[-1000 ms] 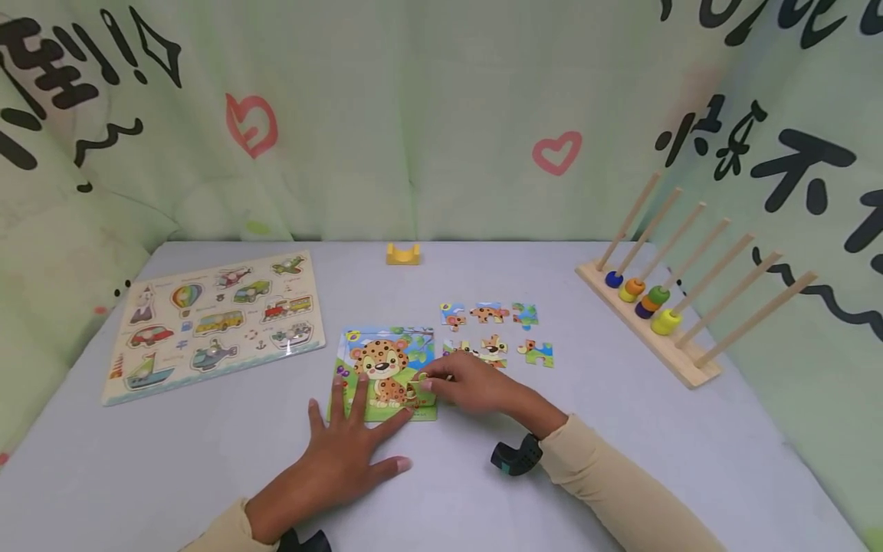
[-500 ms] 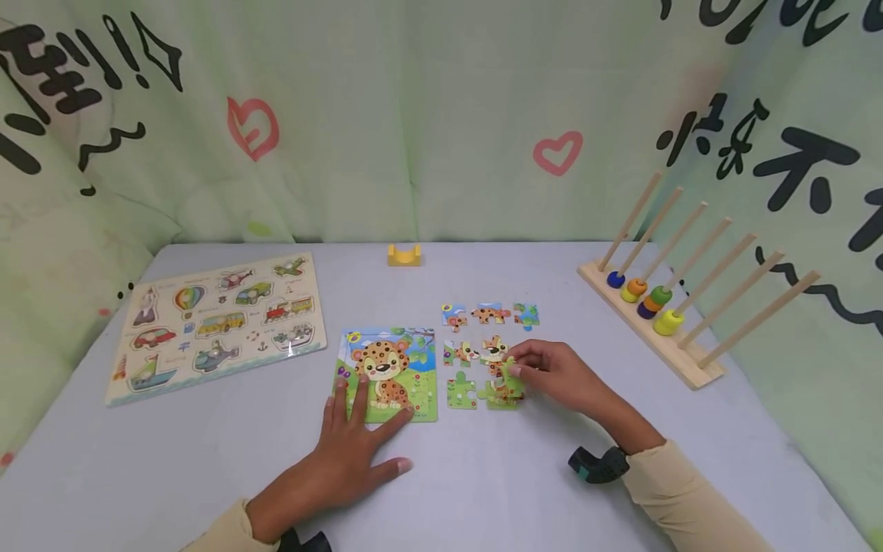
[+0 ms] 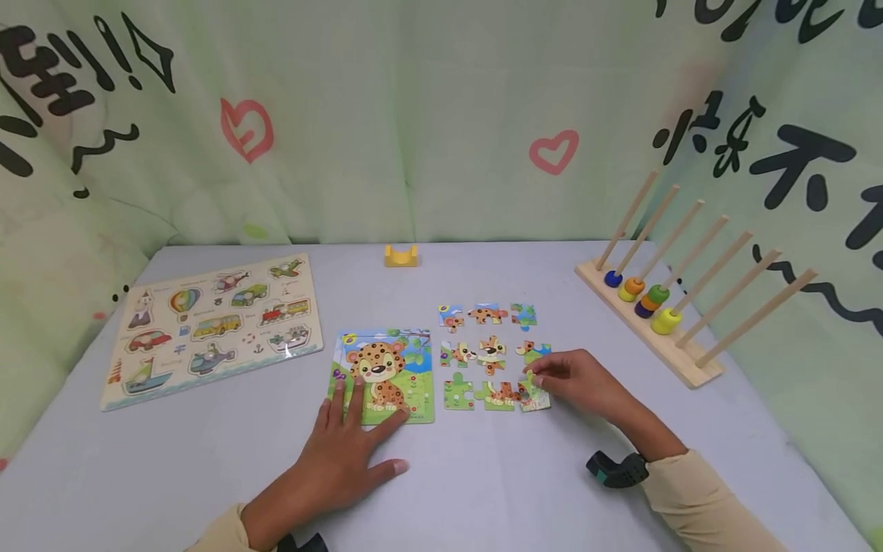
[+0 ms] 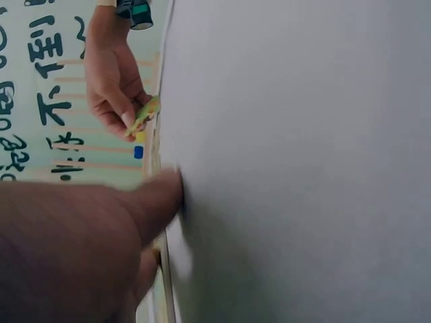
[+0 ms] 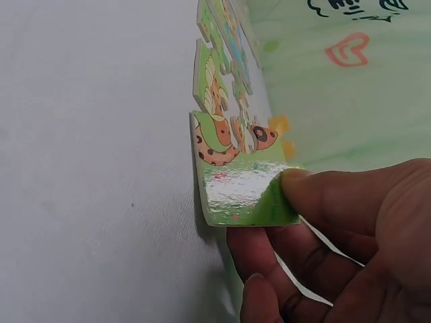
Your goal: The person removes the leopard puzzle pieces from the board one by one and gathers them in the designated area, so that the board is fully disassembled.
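Observation:
In the head view my left hand [image 3: 345,460] rests with spread fingers on the lower edge of a leopard picture puzzle board [image 3: 417,383]. My right hand [image 3: 586,383] pinches a green corner jigsaw piece [image 3: 535,399] between thumb and fingers, at the right end of the bottom row of loose pieces. The right wrist view shows this piece [image 5: 242,192] tilted, with part of a spotted tail on it. Beside it lies a piece with the leopard's feet [image 3: 498,399]. Further loose pieces, such as the leopard's face piece [image 3: 491,353], lie in rows behind.
A vehicle picture board [image 3: 214,330] lies at the left of the white table. Wooden pegs on a base [image 3: 690,372], some with coloured beads, stand at the right. A yellow block [image 3: 402,257] sits by the back edge, before a green curtain [image 3: 345,153].
The right hand has carried the green piece rightward from the puzzle board, past the feet piece, to the right end of the bottom row. The left hand stays on the board.

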Demonstrator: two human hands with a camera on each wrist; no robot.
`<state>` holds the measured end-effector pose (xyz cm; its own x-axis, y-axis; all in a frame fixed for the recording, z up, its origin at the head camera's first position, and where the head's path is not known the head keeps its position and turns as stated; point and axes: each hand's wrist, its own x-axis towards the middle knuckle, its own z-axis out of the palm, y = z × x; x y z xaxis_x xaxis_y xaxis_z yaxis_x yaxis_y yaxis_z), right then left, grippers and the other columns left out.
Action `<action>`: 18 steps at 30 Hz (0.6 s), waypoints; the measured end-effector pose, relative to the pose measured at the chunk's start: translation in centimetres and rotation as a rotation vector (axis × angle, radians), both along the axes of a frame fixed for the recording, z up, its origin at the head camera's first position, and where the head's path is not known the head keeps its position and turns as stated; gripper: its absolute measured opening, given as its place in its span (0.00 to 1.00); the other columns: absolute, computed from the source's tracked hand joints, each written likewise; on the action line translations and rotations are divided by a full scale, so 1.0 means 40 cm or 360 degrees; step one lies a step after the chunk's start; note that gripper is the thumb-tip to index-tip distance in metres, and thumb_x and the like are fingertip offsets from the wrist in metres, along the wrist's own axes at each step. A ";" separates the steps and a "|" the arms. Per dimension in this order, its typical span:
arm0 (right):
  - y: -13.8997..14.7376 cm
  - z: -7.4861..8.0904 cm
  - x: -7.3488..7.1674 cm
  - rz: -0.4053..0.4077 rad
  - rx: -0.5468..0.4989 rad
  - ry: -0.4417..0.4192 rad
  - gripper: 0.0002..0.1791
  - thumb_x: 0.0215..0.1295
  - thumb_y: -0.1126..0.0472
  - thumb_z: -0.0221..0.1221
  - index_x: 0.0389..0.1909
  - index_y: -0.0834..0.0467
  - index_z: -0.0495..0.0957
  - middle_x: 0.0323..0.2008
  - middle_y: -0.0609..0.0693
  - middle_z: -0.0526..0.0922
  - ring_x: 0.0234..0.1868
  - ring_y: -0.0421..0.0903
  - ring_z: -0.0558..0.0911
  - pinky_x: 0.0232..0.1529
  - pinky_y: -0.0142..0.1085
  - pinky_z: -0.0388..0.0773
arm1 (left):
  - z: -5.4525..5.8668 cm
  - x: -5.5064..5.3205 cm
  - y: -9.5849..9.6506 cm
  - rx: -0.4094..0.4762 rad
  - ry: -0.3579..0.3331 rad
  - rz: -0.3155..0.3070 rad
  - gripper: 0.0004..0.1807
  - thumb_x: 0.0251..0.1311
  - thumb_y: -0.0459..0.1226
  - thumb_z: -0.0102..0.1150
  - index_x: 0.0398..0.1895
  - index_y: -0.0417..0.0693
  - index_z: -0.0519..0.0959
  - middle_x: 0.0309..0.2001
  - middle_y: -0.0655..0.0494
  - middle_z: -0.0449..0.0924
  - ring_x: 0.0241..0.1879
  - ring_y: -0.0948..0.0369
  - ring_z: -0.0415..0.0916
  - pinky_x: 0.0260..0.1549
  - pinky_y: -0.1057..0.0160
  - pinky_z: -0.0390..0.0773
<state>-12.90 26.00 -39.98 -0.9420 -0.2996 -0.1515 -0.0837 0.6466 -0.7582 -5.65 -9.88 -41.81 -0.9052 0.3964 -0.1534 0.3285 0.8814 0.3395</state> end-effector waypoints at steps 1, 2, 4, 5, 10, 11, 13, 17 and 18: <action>-0.001 -0.002 0.002 -0.0011 0.0036 0.0013 0.09 0.65 0.67 0.61 0.44 0.65 0.83 0.37 0.50 0.83 0.37 0.44 0.77 0.35 0.33 0.76 | 0.003 0.000 0.002 -0.0012 0.0004 0.0005 0.32 0.64 0.60 0.54 0.70 0.68 0.67 0.74 0.30 0.41 0.72 0.33 0.30 0.64 0.34 0.44; -0.002 -0.003 0.005 -0.0016 0.0068 0.0028 0.09 0.65 0.67 0.61 0.43 0.65 0.83 0.36 0.49 0.83 0.36 0.44 0.77 0.35 0.34 0.76 | 0.006 0.001 0.003 -0.0031 0.0009 0.0006 0.30 0.65 0.59 0.53 0.70 0.68 0.67 0.74 0.30 0.42 0.72 0.33 0.31 0.64 0.34 0.46; -0.005 -0.003 0.010 -0.0046 0.0134 0.0053 0.09 0.64 0.67 0.61 0.43 0.65 0.83 0.35 0.49 0.83 0.34 0.44 0.77 0.34 0.34 0.75 | 0.012 0.002 0.004 -0.0065 0.0032 0.0000 0.27 0.68 0.55 0.52 0.70 0.68 0.68 0.73 0.30 0.45 0.71 0.32 0.34 0.63 0.34 0.48; -0.005 -0.004 0.011 -0.0061 0.0160 0.0064 0.09 0.63 0.68 0.61 0.43 0.65 0.83 0.34 0.49 0.82 0.33 0.44 0.76 0.33 0.34 0.75 | 0.016 0.002 0.003 -0.0080 0.0038 -0.0008 0.26 0.68 0.54 0.51 0.70 0.67 0.68 0.73 0.30 0.46 0.71 0.31 0.35 0.63 0.34 0.49; -0.006 0.002 0.009 -0.0030 0.0267 0.0104 0.09 0.64 0.67 0.61 0.44 0.65 0.83 0.32 0.48 0.81 0.31 0.44 0.74 0.31 0.36 0.73 | 0.038 -0.010 0.001 -0.0135 0.0035 -0.0020 0.27 0.69 0.52 0.52 0.71 0.62 0.67 0.71 0.30 0.52 0.69 0.30 0.43 0.61 0.34 0.53; -0.005 0.005 0.007 -0.0005 0.0290 0.0110 0.09 0.64 0.67 0.62 0.44 0.65 0.83 0.32 0.48 0.80 0.32 0.44 0.74 0.32 0.36 0.73 | 0.043 -0.016 0.001 -0.0133 0.0029 -0.0016 0.28 0.69 0.52 0.52 0.71 0.61 0.67 0.70 0.30 0.54 0.69 0.30 0.46 0.61 0.35 0.54; -0.004 0.011 0.003 0.0037 0.0325 0.0109 0.09 0.64 0.67 0.62 0.43 0.66 0.83 0.31 0.47 0.80 0.32 0.44 0.74 0.33 0.37 0.73 | 0.056 -0.030 0.000 -0.0122 0.0019 -0.0003 0.30 0.69 0.52 0.53 0.73 0.58 0.64 0.69 0.32 0.58 0.68 0.32 0.51 0.61 0.35 0.56; -0.002 0.018 -0.006 0.0080 0.0364 0.0100 0.09 0.63 0.67 0.62 0.43 0.65 0.83 0.29 0.46 0.79 0.32 0.44 0.74 0.34 0.38 0.73 | 0.079 -0.064 -0.005 -0.0085 0.0008 0.0009 0.33 0.69 0.51 0.53 0.74 0.52 0.61 0.66 0.35 0.64 0.66 0.36 0.59 0.59 0.37 0.61; -0.001 0.019 -0.007 0.0082 0.0369 0.0094 0.09 0.63 0.66 0.63 0.43 0.65 0.83 0.29 0.46 0.79 0.32 0.44 0.74 0.34 0.38 0.73 | 0.085 -0.073 -0.008 -0.0077 -0.0001 0.0012 0.34 0.69 0.51 0.53 0.74 0.51 0.61 0.66 0.36 0.64 0.66 0.37 0.60 0.58 0.37 0.61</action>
